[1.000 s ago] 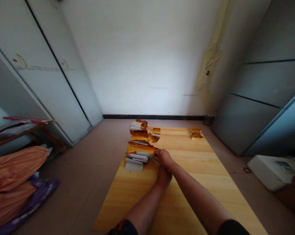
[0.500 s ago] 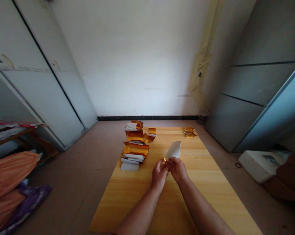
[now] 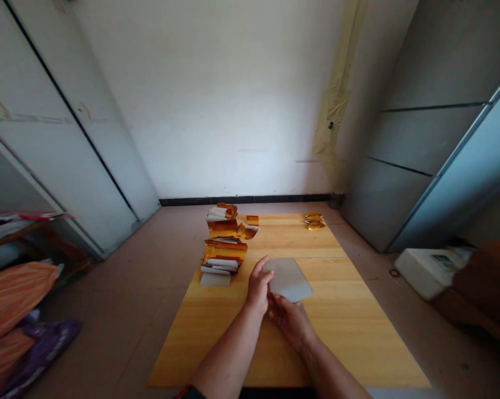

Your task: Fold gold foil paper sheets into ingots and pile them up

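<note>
A sheet of paper (image 3: 290, 278), its greyish-white side facing me, is held over the middle of the wooden table (image 3: 336, 332). My left hand (image 3: 258, 288) grips its left edge, with the thumb on top. At the near edge, my right hand (image 3: 290, 318) is closed on the paper, its fingers partly hidden from me. To the left lies a pile of gold foil paper sheets (image 3: 227, 252), several of them curled with white backs showing. Folded gold paper pieces (image 3: 314, 220) sit at the far right corner of the table.
A white wall (image 3: 225, 111) stands beyond the table. Grey cabinets (image 3: 67, 138) are on the left, a grey refrigerator (image 3: 407, 166) on the right. A white box (image 3: 424, 271) rests on the floor at right, orange and purple bags (image 3: 21, 305) at left.
The paper has turned from upright and narrow to flatter, so its wide pale face shows. My left hand has moved up along its left side; my right hand has dropped to its near edge.
</note>
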`<state>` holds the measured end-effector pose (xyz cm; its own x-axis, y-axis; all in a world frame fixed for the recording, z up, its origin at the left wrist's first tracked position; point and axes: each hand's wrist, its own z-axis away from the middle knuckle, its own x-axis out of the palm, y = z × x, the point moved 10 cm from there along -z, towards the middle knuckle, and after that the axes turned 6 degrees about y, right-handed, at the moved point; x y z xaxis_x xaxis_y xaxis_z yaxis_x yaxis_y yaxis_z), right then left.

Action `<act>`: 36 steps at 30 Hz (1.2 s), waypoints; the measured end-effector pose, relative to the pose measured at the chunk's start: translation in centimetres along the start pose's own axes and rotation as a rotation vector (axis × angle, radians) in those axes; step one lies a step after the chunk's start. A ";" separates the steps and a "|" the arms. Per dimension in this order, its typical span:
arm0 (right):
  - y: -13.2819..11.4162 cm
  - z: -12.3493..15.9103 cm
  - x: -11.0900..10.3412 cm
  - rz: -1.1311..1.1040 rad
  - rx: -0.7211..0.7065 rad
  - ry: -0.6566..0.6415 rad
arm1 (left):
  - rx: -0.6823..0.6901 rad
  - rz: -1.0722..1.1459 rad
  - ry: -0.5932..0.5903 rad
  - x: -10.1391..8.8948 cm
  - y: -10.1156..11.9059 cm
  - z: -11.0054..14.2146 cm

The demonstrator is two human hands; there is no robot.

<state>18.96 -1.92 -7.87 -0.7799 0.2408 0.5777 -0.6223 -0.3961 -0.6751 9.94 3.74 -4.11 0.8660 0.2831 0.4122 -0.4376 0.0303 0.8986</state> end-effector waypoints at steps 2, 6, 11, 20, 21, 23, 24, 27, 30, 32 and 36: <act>0.7 1.3 -0.2 0.133 0.057 -0.084 | -0.015 -0.029 0.006 -0.6 -0.4 -0.3; 1.0 4.4 -1.3 0.699 0.143 -0.353 | -0.019 -0.178 0.054 -2.4 -1.1 -1.2; -6.3 4.9 -1.7 1.237 -0.377 -0.317 | 0.042 -0.485 0.002 -2.5 -1.3 -1.9; -4.4 1.8 1.2 1.789 -0.984 -0.219 | 0.516 -0.893 -0.046 -1.1 1.4 -1.2; -3.7 1.6 1.0 1.829 -0.991 -0.221 | 0.564 -0.937 -0.035 -1.4 1.7 -0.9; -2.9 1.4 0.6 1.879 -1.002 -0.217 | 0.657 -1.028 -0.053 -1.7 2.1 0.0; -2.7 1.3 0.4 1.898 -1.003 -0.219 | 0.699 -1.072 -0.101 -1.7 2.2 0.6; -2.7 1.1 0.3 1.950 -0.970 -0.240 | 0.786 -1.164 -0.377 -1.0 1.5 3.3; -3.0 0.8 0.5 1.989 -0.914 -0.253 | 0.802 -1.254 -0.567 -0.7 0.8 5.4; -3.3 0.7 0.6 1.996 -0.890 -0.269 | 0.810 -1.313 -0.607 -0.7 0.6 6.1; -4.0 1.1 0.7 1.963 -0.883 -0.356 | 0.833 -1.381 -0.583 -0.2 0.8 5.9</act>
<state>21.00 -1.17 -4.21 -0.3063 -0.0196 -0.9517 0.7871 0.5570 -0.2648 10.83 -1.98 -2.59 0.5139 0.1126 -0.8504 0.7238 -0.5890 0.3594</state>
